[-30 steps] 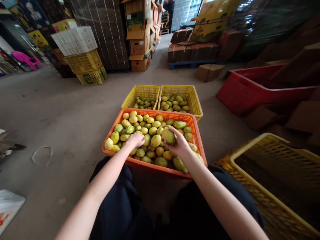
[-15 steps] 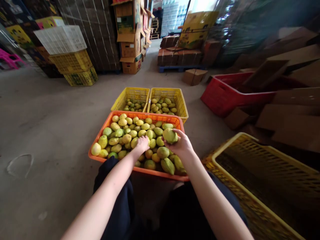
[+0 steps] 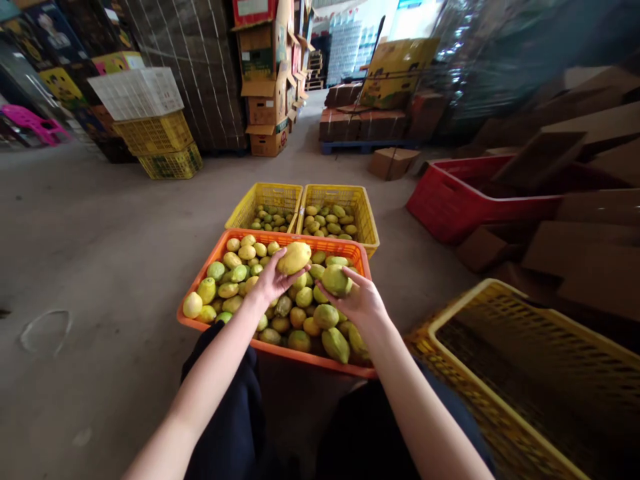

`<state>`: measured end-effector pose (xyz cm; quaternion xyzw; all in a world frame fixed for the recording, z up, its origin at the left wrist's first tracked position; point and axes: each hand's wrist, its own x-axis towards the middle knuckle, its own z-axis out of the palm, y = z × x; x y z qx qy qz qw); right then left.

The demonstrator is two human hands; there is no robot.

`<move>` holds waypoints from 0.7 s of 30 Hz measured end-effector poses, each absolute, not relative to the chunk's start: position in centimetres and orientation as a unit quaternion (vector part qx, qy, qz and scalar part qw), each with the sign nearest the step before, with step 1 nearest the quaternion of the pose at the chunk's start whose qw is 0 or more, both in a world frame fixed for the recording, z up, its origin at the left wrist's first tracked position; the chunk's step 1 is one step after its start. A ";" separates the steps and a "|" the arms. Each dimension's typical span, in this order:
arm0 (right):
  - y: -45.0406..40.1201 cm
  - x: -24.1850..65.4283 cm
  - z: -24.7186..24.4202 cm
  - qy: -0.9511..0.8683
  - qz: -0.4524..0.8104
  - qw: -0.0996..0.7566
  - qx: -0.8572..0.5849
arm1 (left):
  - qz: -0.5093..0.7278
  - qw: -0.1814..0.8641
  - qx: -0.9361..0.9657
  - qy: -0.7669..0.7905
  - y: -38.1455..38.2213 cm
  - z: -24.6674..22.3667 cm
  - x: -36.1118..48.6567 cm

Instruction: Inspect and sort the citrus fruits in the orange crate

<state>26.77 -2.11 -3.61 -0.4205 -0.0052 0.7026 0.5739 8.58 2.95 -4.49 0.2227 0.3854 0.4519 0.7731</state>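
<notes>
left hand (image 3: 273, 283): palm upturned, fingers half curled around one yellow fruit (image 3: 295, 258), which it holds just above the crated fruit.
right hand (image 3: 364, 301): thumb and fingers spread around a greener fruit (image 3: 336, 281), gripping it from its right side; the two hands near each other but apart.
held fruit: both pieces over the orange crate (image 3: 310, 362), the yellow one to the left and farther from the person.
orange crate: on the floor in front of the person's knees, filled with loose yellow and green fruit.
rear crates: left yellow crate (image 3: 275, 194) and right yellow crate (image 3: 368, 217), side by side just beyond the orange one, each with similar fruit inside.
right side: large yellow crate (image 3: 550, 343) close by; red crate (image 3: 440, 208) farther off, cardboard in it.
background: stacked cardboard boxes (image 3: 267, 110); white crate (image 3: 143, 93) atop yellow ones; pink chair (image 3: 35, 123), far left.
</notes>
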 end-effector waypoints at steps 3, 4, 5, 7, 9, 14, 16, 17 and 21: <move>-2.0 26.5 -3.8 -0.033 0.668 0.617 -0.415 | 0.436 0.817 0.117 0.359 1.5 -5.0 8.7; -1.9 26.5 -3.8 -0.033 0.659 0.628 -0.413 | 0.427 0.827 0.110 0.349 1.2 -5.3 8.8; -1.8 26.5 -3.8 -0.027 0.652 0.636 -0.412 | 0.418 0.834 0.113 0.341 1.0 -5.5 9.0; -1.5 26.5 -3.8 -0.012 0.647 0.636 -0.420 | 0.410 0.836 0.133 0.340 0.9 -5.9 9.3; -1.3 26.4 -3.7 -0.015 0.656 0.619 -0.431 | 0.418 0.823 0.151 0.353 1.0 -5.9 9.5; -1.0 25.0 -3.0 -0.077 0.717 0.563 -0.404 | 0.461 0.793 0.204 0.343 1.4 -4.9 8.8; -0.9 24.5 -2.7 -0.099 0.719 0.569 -0.385 | 0.470 0.772 0.244 0.351 1.5 -4.4 8.2; -0.9 24.3 -2.6 -0.108 0.715 0.577 -0.379 | 0.474 0.761 0.260 0.358 1.4 -4.2 8.0; -0.9 23.6 -2.2 -0.139 0.702 0.582 -0.386 | 0.502 0.759 0.228 0.345 1.5 -3.8 7.4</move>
